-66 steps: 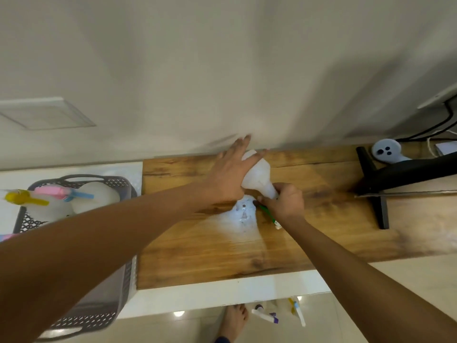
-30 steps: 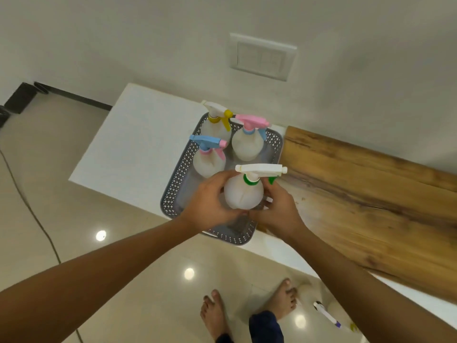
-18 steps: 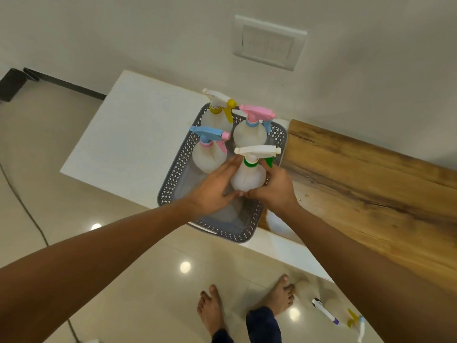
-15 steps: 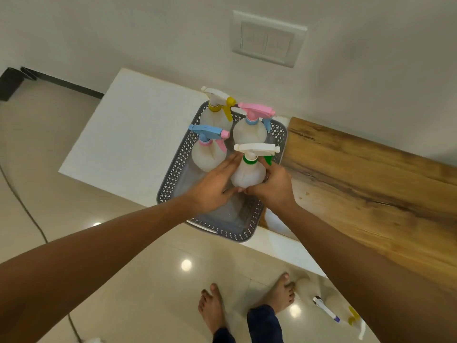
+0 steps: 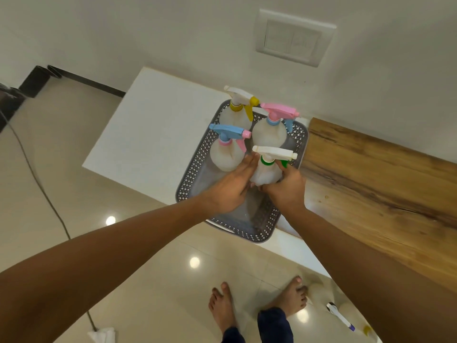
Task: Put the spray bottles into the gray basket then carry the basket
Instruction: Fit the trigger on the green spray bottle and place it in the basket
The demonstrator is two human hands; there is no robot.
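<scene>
A gray perforated basket (image 5: 190, 174) sits on a white counter (image 5: 153, 134), its near end hanging past the counter edge. Three white spray bottles stand upright in its far half: one with a yellow trigger (image 5: 237, 112), one with a pink head (image 5: 270, 131), one with a blue head (image 5: 226, 151). A green-collared spray bottle (image 5: 265, 172) stands upright inside the basket, next to the others. My left hand (image 5: 230, 191) and my right hand (image 5: 284, 191) wrap around its body from both sides.
A wooden tabletop (image 5: 380, 191) adjoins the basket on the right. More spray bottles (image 5: 340, 315) lie on the tiled floor near my bare feet (image 5: 257, 305). A cable (image 5: 42, 184) runs across the floor at the left. A switch plate (image 5: 291, 38) is on the wall.
Both hands carried the green-collared bottle from the wooden tabletop over to the basket and lowered it in beside the other three. It has barely moved in the last half second.
</scene>
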